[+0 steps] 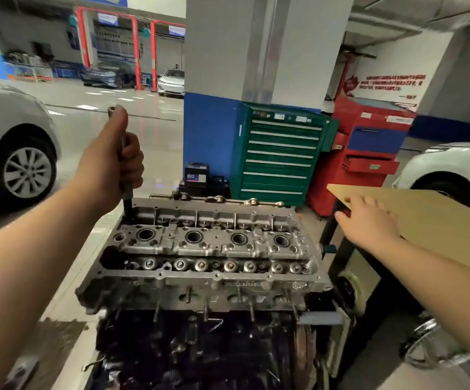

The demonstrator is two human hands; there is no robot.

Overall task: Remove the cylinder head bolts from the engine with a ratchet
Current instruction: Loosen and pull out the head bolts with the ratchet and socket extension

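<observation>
Fingers curled round upright ratchet, no legible writing on engine

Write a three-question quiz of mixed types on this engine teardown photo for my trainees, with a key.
1. True or false: the left hand grips the upright ratchet extension at the cylinder head's far left corner.
2. Multiple choice: the right hand rests on A) the green tool cabinet B) a tan board C) a wheel.
3. Fill in: the cylinder head shows ___ large round wells in a row along its middle.

Key: 1 true; 2 B; 3 four.
</observation>
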